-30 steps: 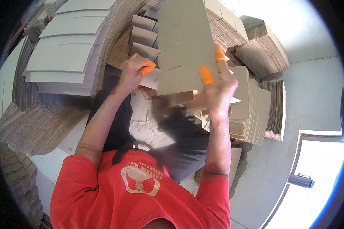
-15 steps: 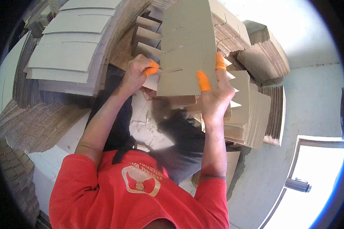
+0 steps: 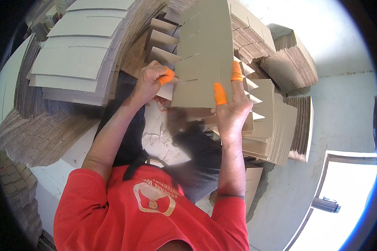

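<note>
A long grey slotted cardboard sheet (image 3: 205, 54) stretches away in front of me. Shorter cardboard cross pieces (image 3: 163, 40) stick out along its left side, and pale pointed corners show past its right edge. My left hand (image 3: 148, 81), with orange finger covers, is closed in a pinch at the near left edge, on a cross piece beside a slot. My right hand (image 3: 234, 109) grips the sheet's near right corner. Its orange-covered thumb lies on top and a covered finger runs along the right edge; its other fingers are partly hidden underneath.
Large stacks of grey cardboard sheets (image 3: 73, 54) stand at the left. More slotted cardboard stacks (image 3: 253, 31) and leaning sheets (image 3: 282, 125) are on the right, by a pale wall (image 3: 339, 108). My dark-trousered legs (image 3: 197, 161) lie below the work. A bright doorway (image 3: 343, 192) is at lower right.
My right hand and the sheet's near right edge have shifted slightly left. The sheet now sits closer over the cross pieces. My left hand has hardly moved.
</note>
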{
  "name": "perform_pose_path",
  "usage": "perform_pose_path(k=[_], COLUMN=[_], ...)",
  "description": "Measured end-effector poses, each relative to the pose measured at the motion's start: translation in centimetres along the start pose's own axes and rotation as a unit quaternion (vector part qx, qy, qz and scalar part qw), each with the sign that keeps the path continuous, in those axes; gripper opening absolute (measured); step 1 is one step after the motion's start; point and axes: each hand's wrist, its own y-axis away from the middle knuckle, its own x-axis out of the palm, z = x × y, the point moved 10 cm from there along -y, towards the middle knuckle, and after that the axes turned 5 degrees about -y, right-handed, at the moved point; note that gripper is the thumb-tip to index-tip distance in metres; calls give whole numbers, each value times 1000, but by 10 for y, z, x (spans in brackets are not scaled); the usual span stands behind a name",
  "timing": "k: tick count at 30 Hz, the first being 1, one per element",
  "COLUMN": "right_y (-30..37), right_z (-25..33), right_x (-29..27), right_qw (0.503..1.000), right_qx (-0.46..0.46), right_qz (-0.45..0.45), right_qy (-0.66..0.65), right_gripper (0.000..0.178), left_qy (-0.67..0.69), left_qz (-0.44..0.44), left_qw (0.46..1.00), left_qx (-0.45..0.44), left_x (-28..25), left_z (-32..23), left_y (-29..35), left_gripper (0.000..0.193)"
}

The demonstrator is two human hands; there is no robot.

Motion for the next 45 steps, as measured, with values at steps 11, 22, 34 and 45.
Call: perform_pose_path(k=[11,22,34,45], right_y=[0,-8,-6,-10], right_z=[-11,-15,-36,-14], right_x=[-6,-7,34,64], right_qw=[997,998,994,985], right_qx=[50,48,25,15], right_qz=[0,13,71,148], right_qy=[-51,-35,-77,-91], right_gripper=[59,62,44,63], left_qy=[11,1,-4,10], left_qz=[31,30,30,31], left_qw=[999,999,999,999], left_qx=[29,17,21,-16], left_x=[2,3,2,4], left_z=[2,3,5,12], left_y=[7,1,5,-3], left_gripper=[17,19,18,19])
